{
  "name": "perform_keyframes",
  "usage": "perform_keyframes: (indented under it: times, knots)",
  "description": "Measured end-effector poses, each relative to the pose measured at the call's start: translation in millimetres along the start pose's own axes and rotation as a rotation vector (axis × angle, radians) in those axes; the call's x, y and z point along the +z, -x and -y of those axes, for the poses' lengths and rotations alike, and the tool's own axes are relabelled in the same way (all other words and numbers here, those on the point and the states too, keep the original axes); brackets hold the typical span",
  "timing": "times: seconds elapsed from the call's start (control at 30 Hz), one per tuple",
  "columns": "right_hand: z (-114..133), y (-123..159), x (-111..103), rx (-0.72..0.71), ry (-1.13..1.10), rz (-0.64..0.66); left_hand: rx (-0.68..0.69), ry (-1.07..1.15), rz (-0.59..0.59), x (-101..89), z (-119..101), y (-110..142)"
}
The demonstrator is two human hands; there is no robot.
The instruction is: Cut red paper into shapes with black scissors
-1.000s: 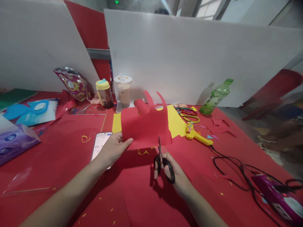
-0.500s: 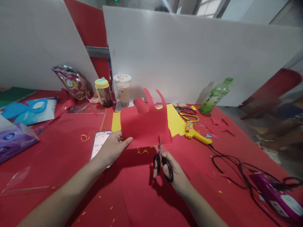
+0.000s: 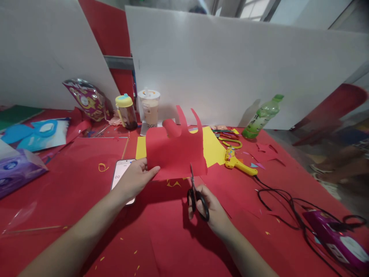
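- A cut red sheet (image 3: 173, 156) is being held up above the worktop (image 3: 115, 242), its curved strips pointing away.
- Its near left corner is being pinched between thumb and fingers of the left hand (image 3: 135, 177).
- Scissors (image 3: 193, 182) are being gripped by the right hand (image 3: 210, 206), with fingers through the loops, at the sheet's near edge.
- Compared with a moment earlier, the loops are being squeezed slightly closer together; a short snip is probably being made there, the sheet being barely shifted.

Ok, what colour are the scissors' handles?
Black: the scissors' handles show best in the head view.
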State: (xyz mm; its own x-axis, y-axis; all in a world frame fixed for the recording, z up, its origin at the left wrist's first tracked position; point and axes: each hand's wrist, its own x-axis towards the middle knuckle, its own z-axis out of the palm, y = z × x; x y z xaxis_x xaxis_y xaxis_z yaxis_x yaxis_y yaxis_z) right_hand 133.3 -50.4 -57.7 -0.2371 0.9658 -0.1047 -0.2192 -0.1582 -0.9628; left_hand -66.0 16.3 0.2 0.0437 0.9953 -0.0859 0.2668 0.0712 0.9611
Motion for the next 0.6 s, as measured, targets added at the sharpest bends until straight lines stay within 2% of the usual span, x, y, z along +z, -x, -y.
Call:
perform_keyframes:
  times: [0.6]
  knots:
    - [-2.0, -0.7, 2.2, 0.015, -0.027, -0.04, -0.052, 0.081, 0.093, -0.5, 3.8, -1.3]
